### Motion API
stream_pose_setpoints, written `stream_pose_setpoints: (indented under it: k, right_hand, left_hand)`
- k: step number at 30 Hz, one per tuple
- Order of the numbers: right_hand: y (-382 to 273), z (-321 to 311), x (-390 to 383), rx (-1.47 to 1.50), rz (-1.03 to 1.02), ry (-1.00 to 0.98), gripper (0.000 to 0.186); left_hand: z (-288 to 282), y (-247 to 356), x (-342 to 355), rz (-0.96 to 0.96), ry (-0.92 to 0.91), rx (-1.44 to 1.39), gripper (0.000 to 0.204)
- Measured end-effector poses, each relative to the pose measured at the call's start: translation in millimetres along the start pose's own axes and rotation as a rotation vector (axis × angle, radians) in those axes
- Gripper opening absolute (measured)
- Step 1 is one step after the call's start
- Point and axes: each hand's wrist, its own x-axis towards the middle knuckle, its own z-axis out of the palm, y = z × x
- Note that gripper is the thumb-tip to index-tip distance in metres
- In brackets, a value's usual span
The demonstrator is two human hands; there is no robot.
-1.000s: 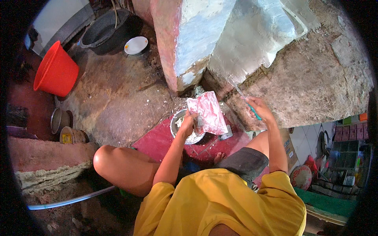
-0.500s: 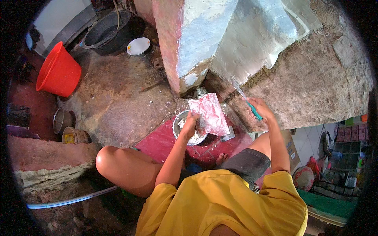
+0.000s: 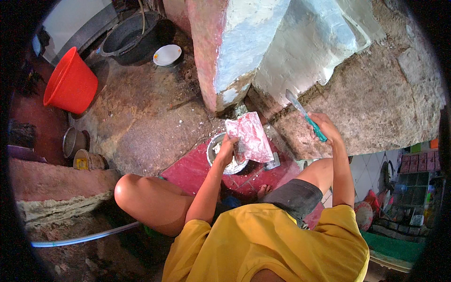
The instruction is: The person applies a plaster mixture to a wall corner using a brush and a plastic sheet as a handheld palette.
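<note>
My left hand (image 3: pixel 227 146) grips the near left edge of a flat reddish board (image 3: pixel 252 137) smeared with white paste. The board hangs partly over a round metal bowl (image 3: pixel 210 159) that holds lumpy white paste. My right hand (image 3: pixel 326 128) is closed round the teal handle of a knife (image 3: pixel 296 101). Its blade points up and left toward the lower edge of the white-coated wall (image 3: pixel 300 51) and looks a little apart from it. Under the board's near right corner lies a small flat grey piece (image 3: pixel 272 161), whose kind I cannot make out.
Bare rough masonry (image 3: pixel 366 94) spreads right of the white coat, and a wall corner (image 3: pixel 211 61) juts out ahead. On the left stand a red bucket (image 3: pixel 73 82), a black tub (image 3: pixel 127 51), a white plate (image 3: pixel 167 55) and a small pail (image 3: pixel 89 160). Red tiles (image 3: pixel 185 169) lie under the bowl.
My right hand with the knife has moved to the right, and the blade has drawn away from the wall's inner corner. The left hand and the board have stayed nearly still.
</note>
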Motion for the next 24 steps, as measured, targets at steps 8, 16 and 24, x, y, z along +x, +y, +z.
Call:
stream_pose_setpoints:
  k: [8, 16, 24]
  right_hand:
    - [12, 21, 26, -0.04, -0.005, -0.01, 0.036]
    - [21, 12, -5, 0.209, 0.04, 0.032, 0.031]
    - [33, 35, 27, 0.096, -0.094, 0.023, 0.032]
  left_hand:
    - [-1, -3, 4, -0.058, 0.035, -0.009, 0.04]
    - [-2, -1, 1, -0.05, 0.027, 0.007, 0.041]
    - [6, -2, 0, -0.069, 0.036, -0.008, 0.042]
